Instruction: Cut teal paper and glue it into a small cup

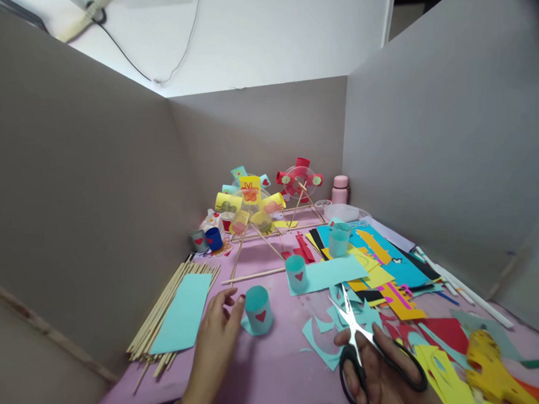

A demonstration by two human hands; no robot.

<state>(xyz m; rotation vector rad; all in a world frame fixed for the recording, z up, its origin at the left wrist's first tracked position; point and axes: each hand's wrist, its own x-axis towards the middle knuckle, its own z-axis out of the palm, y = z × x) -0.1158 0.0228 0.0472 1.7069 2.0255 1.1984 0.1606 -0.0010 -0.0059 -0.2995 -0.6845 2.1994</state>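
At bottom edge, right hand [384,378] half cut off, gripping scissors [360,340]; left hand [216,336] open beside cup [258,310].

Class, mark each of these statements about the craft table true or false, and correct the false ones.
1. The right hand holds scissors. True.
2. The left hand holds a glue gun. False: it touches a teal paper cup bearing a red heart.
3. The scissors have black handles. True.
4. The wooden sticks stand upright in a jar. False: they lie flat on the table, partly under a teal paper sheet.
5. A pink bottle stands at the back. True.
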